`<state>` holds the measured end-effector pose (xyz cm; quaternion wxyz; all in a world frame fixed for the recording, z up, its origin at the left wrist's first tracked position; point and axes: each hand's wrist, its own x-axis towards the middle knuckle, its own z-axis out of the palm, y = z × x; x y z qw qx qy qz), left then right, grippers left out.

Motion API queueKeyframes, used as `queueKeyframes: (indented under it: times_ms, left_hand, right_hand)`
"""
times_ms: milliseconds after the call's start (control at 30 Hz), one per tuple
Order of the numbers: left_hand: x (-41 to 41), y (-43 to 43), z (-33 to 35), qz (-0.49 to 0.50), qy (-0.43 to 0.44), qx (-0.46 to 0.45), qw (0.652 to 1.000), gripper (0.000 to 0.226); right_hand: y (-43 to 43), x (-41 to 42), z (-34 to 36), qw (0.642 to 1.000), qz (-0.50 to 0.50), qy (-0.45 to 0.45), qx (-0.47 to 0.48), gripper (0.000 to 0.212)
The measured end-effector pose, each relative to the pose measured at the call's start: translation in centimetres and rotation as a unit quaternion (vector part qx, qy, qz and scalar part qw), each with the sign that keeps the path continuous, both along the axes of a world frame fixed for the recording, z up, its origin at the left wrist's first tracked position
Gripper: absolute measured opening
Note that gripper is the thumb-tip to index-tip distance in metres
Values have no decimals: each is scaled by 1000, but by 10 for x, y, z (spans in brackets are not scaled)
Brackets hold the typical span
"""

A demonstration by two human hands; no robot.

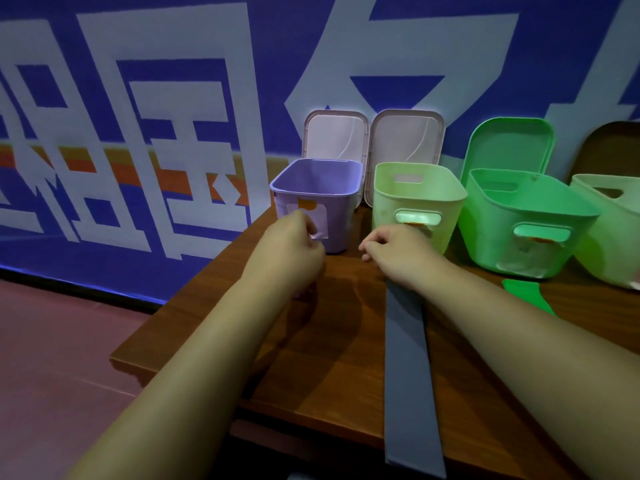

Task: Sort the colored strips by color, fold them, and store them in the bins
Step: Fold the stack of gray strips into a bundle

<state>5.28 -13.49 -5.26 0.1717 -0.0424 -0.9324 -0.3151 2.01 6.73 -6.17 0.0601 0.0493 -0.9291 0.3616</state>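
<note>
Grey-blue strip [408, 375] lies flat on the brown tabletop [311, 358]. It is long and thin. Its long way runs from the near edge straight out toward the bins. The near end hangs a little past the edge. The far end goes under the wrist of the right hand [394, 247].

So the right hand is the nearer one; it is right on top of the strip's far end. Its fingers are curled in, but I cannot tell if they pinch the strip or hold nothing. The left hand [294, 244] is off to the left of the strip, close to the front of the purple bin [318, 199]. Its fingers are curled too, and I cannot see if anything is inside them.

The purple bin stands just past the left hand. A pale green bin [415, 199] stands just past the right hand. A brighter green bin [519, 220] is further right, with a green strip [526, 296] lying in front of it.

I think the grey-blue strip is next to be folded. To fold it, the far end would have to come back along its long way, toward the person.
</note>
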Motion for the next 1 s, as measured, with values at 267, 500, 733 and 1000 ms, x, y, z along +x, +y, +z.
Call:
queueKeyframes:
  times_ms: [267, 500, 733, 1000]
  left_hand:
    - [-33, 89, -8, -131, -99, -162, 973, 27]
    - [-49, 100, -47, -161, -86, -128, 975, 33]
    - [-50, 96, -49, -165, -70, -29, 983, 15]
    - [-48, 94, -46, -189, -119, 70, 972, 50]
  right_hand:
    - [74, 20, -12, 993, -64, -23, 95, 20]
    - [87, 20, -27, 989, -27, -93, 111, 54]
    - [83, 10, -20, 991, -32, -114, 63, 42]
    - [85, 10, -28, 997, -52, -60, 10, 24]
